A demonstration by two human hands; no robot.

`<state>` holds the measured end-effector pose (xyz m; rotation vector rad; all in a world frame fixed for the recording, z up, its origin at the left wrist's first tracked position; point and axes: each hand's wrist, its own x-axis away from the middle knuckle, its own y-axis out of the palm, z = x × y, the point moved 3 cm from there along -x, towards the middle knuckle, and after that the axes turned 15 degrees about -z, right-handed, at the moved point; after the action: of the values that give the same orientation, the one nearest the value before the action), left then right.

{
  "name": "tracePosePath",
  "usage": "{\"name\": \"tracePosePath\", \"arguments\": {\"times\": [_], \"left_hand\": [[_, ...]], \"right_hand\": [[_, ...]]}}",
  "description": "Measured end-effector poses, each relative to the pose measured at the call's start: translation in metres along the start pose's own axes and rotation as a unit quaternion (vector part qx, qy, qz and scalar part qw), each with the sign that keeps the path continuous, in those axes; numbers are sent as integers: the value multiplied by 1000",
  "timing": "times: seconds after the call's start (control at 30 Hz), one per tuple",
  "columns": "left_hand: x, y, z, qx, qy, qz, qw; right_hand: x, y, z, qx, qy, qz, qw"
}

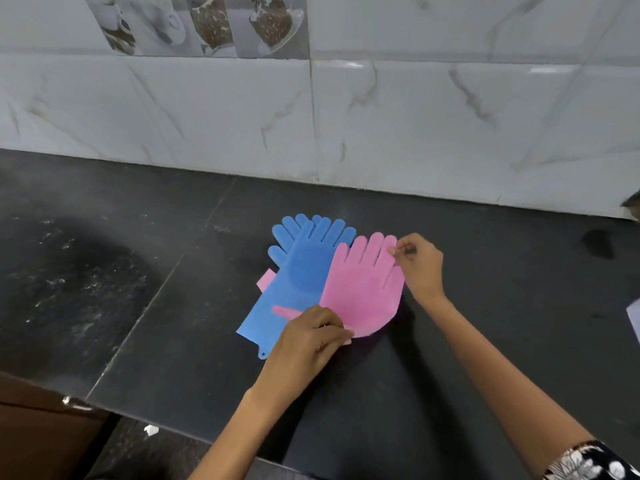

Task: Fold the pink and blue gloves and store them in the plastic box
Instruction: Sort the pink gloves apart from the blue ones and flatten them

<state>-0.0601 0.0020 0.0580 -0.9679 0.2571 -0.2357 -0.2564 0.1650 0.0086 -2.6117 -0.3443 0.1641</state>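
On the dark stone counter (450,341) lies a pile of rubber gloves. A pink glove (363,285) lies on top at the right, its cuff end bent over, fingers pointing to the wall. My right hand (420,266) pinches one of its fingertips. My left hand (306,344) grips its lower folded edge near the thumb. Blue gloves (294,271) lie flat underneath at the left, one on another, fingers toward the wall. A corner of another pink glove (266,279) peeks out from under the blue ones. The plastic box is not in view.
A white marble-tiled wall (415,126) rises right behind the counter. The counter's front edge (114,410) runs diagonally at lower left, with brown cabinetry below. A pale object (634,315) pokes in at the right frame edge.
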Motion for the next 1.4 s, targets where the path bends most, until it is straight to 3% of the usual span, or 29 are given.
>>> {"name": "tracePosePath", "arguments": {"times": [0.2, 0.33, 0.43, 0.5, 0.57, 0.67, 0.83, 1.1, 1.4], "left_hand": [[-32, 81, 79, -15, 76, -83, 994], [-62, 160, 139, 36, 58, -203, 977], [-74, 194, 166, 73, 24, -241, 968], [-76, 196, 160, 104, -12, -179, 978], [-77, 186, 135, 96, -74, -72, 990], [-87, 171, 95, 90, -178, 26, 980], [-123, 166, 68, 138, -210, 35, 967], [-156, 172, 64, 172, -249, 57, 952], [-150, 166, 51, 183, -262, 76, 945]], "right_hand": [[3, -104, 43, 18, 17, 28, 999], [8, -153, 79, 79, 44, 11, 996], [30, -170, 103, 136, 93, -14, 986], [56, -180, 114, 158, 105, -5, 982], [88, -183, 123, 159, 103, 10, 982], [126, -179, 131, 150, 111, -6, 982], [140, -160, 129, 107, 138, -20, 984], [124, -151, 128, 163, 240, 32, 957], [121, -138, 117, 129, 204, 23, 970]]}}
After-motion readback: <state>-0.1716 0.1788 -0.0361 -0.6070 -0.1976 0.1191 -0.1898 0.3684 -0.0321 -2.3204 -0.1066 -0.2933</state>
